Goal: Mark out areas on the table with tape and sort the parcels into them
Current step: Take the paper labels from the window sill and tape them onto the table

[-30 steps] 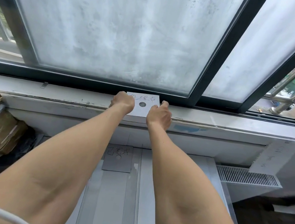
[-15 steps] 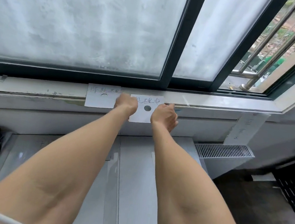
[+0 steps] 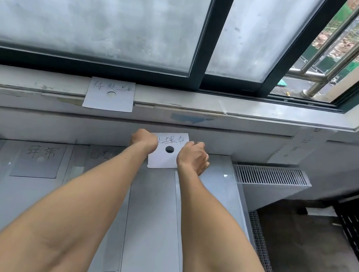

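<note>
So the person has the white label card (image 3: 164,160) pinched by its side edges, left hand (image 3: 145,141) and right hand (image 3: 193,155) both curled round it, card dead between them. It hangs just below the window sill (image 3: 250,111), right of the other card (image 3: 109,99) stuck on that sill, over the table (image 3: 152,215) end nearest it. Best guess: it goes down between the tape strips (image 3: 117,232), neither hand nearer.

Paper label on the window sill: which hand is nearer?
Left. The left hand sits below and right of the sill label, pinching the handheld sheet's left edge; the right hand pinches that sheet's right edge, farther right.
</note>
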